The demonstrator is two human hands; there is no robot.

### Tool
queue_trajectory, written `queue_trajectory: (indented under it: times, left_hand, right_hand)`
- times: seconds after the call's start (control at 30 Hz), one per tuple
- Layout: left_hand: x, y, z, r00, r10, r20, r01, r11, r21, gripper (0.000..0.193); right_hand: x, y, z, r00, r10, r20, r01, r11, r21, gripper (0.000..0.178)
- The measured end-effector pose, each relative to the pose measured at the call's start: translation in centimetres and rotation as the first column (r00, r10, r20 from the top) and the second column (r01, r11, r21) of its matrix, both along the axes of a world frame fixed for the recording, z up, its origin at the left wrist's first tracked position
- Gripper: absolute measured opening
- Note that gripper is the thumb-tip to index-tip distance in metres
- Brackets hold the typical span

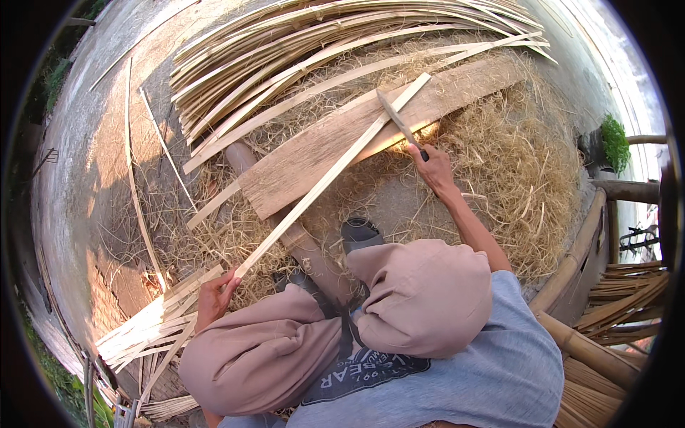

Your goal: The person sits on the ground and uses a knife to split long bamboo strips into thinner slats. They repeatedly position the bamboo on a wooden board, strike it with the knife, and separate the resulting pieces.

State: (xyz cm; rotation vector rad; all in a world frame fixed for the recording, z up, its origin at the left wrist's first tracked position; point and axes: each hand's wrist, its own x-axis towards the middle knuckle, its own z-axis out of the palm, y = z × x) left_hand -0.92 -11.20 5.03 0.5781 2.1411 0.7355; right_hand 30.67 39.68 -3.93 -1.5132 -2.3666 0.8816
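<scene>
Left hand (214, 296) closed around the near end of a long, pale, thin bamboo strip (328, 175), slanting up and away across a weathered brown wooden plank (300, 160). Far end of the strip resting on the plank, beside a straight-bladed knife (397, 119) clasped by its handle in the right hand (434, 170), blade laid on the strip. Judging by its slimness: light, springy lengthwise, prone to splitting, edges likely sharp; best taken near the end, flat faces pinched, as here. All around, heaps of straw-coloured shavings (528, 178); behind, a fan of split pale bamboo slats (300, 50) on the concrete floor (93, 107).
</scene>
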Motion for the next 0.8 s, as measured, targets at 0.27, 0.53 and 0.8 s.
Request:
queue_trajectory:
  times: [0.27, 0.53, 0.8]
  left_hand:
    - [-3.1, -12.2, 0.0, 0.797, 0.536, 0.280, -0.536, 0.840, -0.084, 0.045]
    - [-1.4, -0.2, -2.5, 0.826, -0.346, -0.445, 0.334, 0.936, -0.107, 0.059]
    - [3.2, 12.7, -7.0, 0.903, -0.191, -0.385, 0.246, 0.964, 0.101, 0.044]
  right_hand:
    - [2.1, 4.0, 0.8, 0.994, -0.057, 0.090, 0.049, 0.995, 0.082, 0.065]
    - [-0.6, -1.5, -0.9, 0.997, -0.079, 0.000, 0.079, 0.995, 0.060, 0.067]
    - [0.0, -11.6, 0.2, 0.934, 0.338, -0.111, -0.323, 0.937, 0.134, 0.064]
